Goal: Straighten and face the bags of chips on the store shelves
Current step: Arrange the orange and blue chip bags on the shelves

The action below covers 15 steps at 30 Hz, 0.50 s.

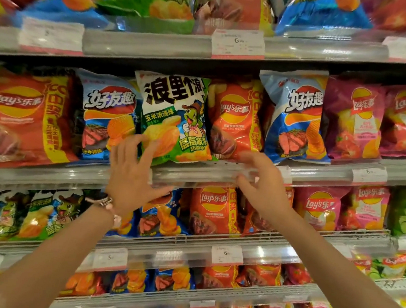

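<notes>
A green and white chip bag [173,115] stands at the front of the middle shelf, tilted slightly, between a blue bag [105,116] and a red-orange Lay's bag [235,122]. My left hand [134,174] is raised with fingers spread, its fingertips at the green bag's lower left corner. My right hand [261,182] hovers in front of the shelf edge just below the red-orange bag, fingers spread and holding nothing. Both hands look blurred.
More chip bags fill the middle shelf: a large red Lay's bag [23,115] at left, another blue bag [298,118] and pink bags [356,119] at right. Shelves above and below are packed too. Clear price rails [195,173] with tags [238,43] front each shelf.
</notes>
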Tool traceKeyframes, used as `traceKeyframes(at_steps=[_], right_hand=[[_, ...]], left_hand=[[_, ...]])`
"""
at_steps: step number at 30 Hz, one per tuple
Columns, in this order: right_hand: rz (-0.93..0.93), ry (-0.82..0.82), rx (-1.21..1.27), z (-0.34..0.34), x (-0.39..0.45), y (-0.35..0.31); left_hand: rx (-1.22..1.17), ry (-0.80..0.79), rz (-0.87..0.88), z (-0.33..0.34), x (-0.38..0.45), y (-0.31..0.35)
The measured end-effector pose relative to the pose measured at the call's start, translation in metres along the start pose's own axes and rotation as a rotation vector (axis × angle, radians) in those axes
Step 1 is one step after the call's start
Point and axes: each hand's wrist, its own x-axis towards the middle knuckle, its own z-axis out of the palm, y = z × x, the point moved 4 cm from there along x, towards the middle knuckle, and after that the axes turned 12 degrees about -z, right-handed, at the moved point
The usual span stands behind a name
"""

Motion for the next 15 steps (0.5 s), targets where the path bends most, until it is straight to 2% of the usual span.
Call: traceKeyframes(at_steps=[4,9,15], right_hand=[[-0.080,0.083,-0.173,0.003,0.041,-0.006],[-0.042,-0.033,-0.408,0.012,0.077,0.005],[0.033,-0.120,-0.481,0.024,0.089,0.015]], left_hand=[[0.051,-0.161,0.070,0.010,0.018,0.001],[0.083,-0.397,0.103,0.024,0.032,0.000],[0.009,-0.445,0.083,0.030,0.033,-0.004]])
